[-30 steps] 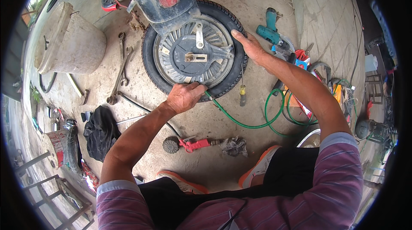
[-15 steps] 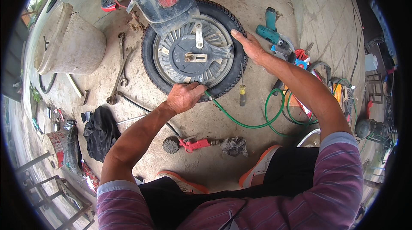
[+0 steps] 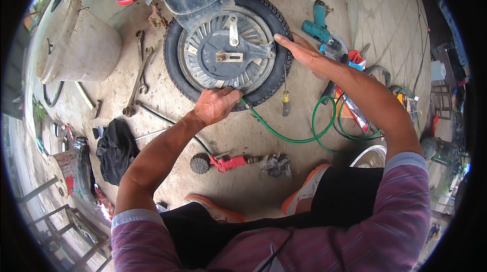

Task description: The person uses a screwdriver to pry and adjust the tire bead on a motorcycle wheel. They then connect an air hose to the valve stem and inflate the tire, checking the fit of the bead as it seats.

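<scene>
A wheel with a black tyre (image 3: pixel 262 93) and a grey hub (image 3: pixel 215 69) stands in front of me, partly under a dirty dark mudguard (image 3: pixel 177 6) with a red lamp. My left hand (image 3: pixel 217 105) is closed at the wheel's near edge, around the end of a green hose (image 3: pixel 284 139); what that end meets is hidden by the fingers. On the tyre's right side rests my right hand (image 3: pixel 304 54), thumb lying on the sidewall and fingers curled out of sight around the tread. Beside the tyre lies a screwdriver (image 3: pixel 285 103) with a yellow and black handle.
A dirty white bucket (image 3: pixel 94 46) stands at left, with wrenches (image 3: pixel 133 92) lying beside it. Nearer me are a black cloth (image 3: pixel 116 150) and a red tool (image 3: pixel 231 163). A teal drill (image 3: pixel 317 28) and a white basin (image 3: pixel 366 157) are at right.
The wheel and the floor things sit slightly higher and further left in the picture, as the view has shifted. Both hands keep their places on the wheel.
</scene>
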### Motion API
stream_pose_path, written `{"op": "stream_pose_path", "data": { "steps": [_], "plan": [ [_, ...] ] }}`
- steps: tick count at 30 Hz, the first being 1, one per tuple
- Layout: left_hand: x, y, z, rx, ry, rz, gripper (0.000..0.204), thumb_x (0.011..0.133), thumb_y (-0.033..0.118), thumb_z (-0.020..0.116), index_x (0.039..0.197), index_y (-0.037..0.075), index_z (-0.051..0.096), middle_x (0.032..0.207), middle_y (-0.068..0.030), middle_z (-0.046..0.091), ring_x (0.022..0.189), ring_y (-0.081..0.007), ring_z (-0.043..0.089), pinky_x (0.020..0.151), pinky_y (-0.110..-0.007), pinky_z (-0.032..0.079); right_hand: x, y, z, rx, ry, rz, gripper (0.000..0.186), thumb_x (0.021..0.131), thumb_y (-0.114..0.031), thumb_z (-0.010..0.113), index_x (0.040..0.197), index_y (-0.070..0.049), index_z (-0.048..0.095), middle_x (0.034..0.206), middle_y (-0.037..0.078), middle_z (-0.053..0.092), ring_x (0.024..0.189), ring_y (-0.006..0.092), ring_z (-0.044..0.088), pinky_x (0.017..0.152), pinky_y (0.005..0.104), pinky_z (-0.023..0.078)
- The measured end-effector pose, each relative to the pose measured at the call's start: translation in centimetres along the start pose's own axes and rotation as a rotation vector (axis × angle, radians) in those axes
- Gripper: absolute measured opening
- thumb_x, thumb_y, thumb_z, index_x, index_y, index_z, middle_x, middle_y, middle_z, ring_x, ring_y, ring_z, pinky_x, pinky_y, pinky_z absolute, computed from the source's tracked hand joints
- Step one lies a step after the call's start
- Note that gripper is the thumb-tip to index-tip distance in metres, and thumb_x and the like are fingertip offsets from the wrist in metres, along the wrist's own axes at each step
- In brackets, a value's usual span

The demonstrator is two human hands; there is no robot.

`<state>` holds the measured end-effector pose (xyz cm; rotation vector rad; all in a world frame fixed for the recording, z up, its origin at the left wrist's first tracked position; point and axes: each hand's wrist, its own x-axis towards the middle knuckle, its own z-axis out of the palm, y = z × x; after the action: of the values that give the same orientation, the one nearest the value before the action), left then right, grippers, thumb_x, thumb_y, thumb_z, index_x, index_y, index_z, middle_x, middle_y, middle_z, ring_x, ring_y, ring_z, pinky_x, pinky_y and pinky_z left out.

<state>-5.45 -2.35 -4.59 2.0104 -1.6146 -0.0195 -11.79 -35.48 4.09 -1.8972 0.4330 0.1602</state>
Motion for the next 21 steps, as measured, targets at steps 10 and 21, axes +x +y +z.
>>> {"op": "stream_pose_path", "data": {
  "steps": [10, 21],
  "plan": [
    [0.2, 0.1, 0.0, -0.003, -0.043, -0.016, 0.022, 0.095, 0.013, 0.076, 0.116, 0.012, 0.069, 0.097, -0.0106, 0.076, 0.079, -0.0352, 0.075, 0.065, -0.046, 0.060, -11.4, 3.5, -7.1, -0.671, -1.055, 0.437, 0.073, 0.095, -0.055, 0.078, 0.147, -0.006, 0.062, 0.132, 0.015, 0.075, 0.120, 0.0261, 0.070, 0.102, 0.0380, 0.055],
    [0.4, 0.3, 0.0, -0.050, -0.009, -0.010, 0.017, 0.096, 0.015, 0.072, 0.111, 0.014, 0.063, 0.091, -0.0122, 0.071, 0.077, -0.0383, 0.072, 0.061, -0.051, 0.057, -16.5, 3.6, -4.2, -0.710, -1.129, -0.139, 0.063, 0.082, -0.037, 0.090, 0.132, -0.006, 0.070, 0.110, 0.015, 0.077, 0.108, 0.0349, 0.073, 0.094, 0.0426, 0.057]
  ]
}}
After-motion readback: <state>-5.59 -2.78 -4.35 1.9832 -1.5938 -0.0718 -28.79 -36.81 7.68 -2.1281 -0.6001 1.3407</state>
